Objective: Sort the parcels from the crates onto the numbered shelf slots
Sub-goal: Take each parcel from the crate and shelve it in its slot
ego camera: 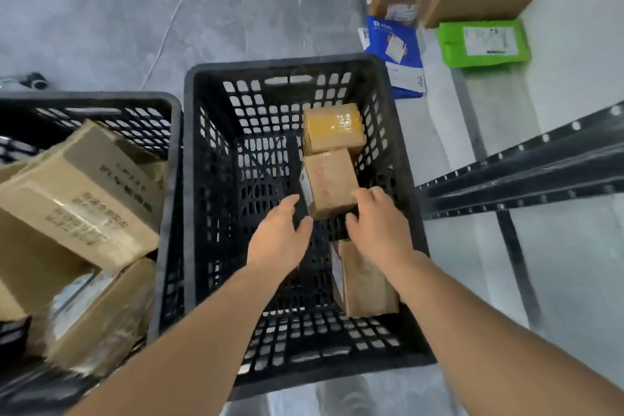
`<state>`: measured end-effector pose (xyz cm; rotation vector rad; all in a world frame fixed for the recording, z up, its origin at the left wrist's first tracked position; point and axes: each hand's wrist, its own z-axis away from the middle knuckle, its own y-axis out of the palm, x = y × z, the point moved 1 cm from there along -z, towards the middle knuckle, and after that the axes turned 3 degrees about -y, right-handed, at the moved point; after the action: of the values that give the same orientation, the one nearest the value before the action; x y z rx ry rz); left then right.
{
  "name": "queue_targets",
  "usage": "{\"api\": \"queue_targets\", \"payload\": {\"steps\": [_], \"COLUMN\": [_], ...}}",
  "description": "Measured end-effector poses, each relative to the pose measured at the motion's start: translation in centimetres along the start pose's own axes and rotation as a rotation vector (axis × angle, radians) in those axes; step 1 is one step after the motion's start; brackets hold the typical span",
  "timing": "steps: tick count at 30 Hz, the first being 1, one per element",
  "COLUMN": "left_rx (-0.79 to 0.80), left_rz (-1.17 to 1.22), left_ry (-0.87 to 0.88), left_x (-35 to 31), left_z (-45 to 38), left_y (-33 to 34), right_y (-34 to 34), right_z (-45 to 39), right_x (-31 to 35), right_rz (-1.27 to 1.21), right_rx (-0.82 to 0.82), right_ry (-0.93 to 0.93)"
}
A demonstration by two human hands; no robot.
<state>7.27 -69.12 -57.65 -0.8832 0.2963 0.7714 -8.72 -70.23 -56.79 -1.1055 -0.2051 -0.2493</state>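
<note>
Black perforated plastic crate, left: one, only partly in frame. It holds at least three brown cardboard cartons, piled at angles. The topmost printed carton carries dark lettering on its side, too blurred to read. A lower carton bears a pale label, also illegible.

Black perforated plastic crate, centre: one. It holds three small brown cardboard parcels along its right side. The far tape-wrapped parcel is glossy on top. The middle small parcel has a label strip on its left face, print unreadable. The near flat parcel lies partly under the right forearm.

Left hand: fingers spread and relaxed, just left of the middle small parcel's near corner, holding nothing.

Right hand: fingers curled onto the near right edge of the middle small parcel; whether it grips firmly cannot be told.

Dark metal shelf rail: perforated, far right.

White shelf board, upper right: two brown cartons, one blue-and-white mailer bag and one green mailer bag with a white label, text illegible.
</note>
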Motion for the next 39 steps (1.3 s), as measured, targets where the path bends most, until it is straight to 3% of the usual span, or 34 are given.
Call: {"api": "queue_targets", "payload": {"steps": [5,12,20,26,33,37,39], "left_rx": [0.022,0.173,0.043,-0.049,-0.135,0.028,0.140], "left_rz": [0.113,0.330,0.509,0.480,0.600,0.859,0.868], "left_ry": [-0.061,-0.148,-0.190,-0.191,-0.368,-0.553,-0.589], "left_x": [-0.4,0.8,1.9,3.2,6.0,6.9,7.1], "left_z": [-5.4,-9.3,-8.6,-9.2,-9.0,-8.8,-8.5], "left_y": [3.0,6.1,1.7,-0.8,-0.5,-0.7,-0.6], "right_y": [2.5,4.9,5.4,7.1,8.0,7.6,7.5], "right_z": [-4.8,-8.1,-7.7,-7.5,-8.0,-9.2,-8.9], "right_x": [-1.8,-2.2,1.3,3.6,4.3,3.7,3.3], "right_rz": [-0.024,-0.066,-0.280,-0.585,-0.539,-0.443,-0.443], "right_rx": [0.046,0.111,0.161,0.247,0.238,0.211,0.232], "right_ry": [0.015,0.074,0.077,0.186,0.297,0.371,0.375]}}
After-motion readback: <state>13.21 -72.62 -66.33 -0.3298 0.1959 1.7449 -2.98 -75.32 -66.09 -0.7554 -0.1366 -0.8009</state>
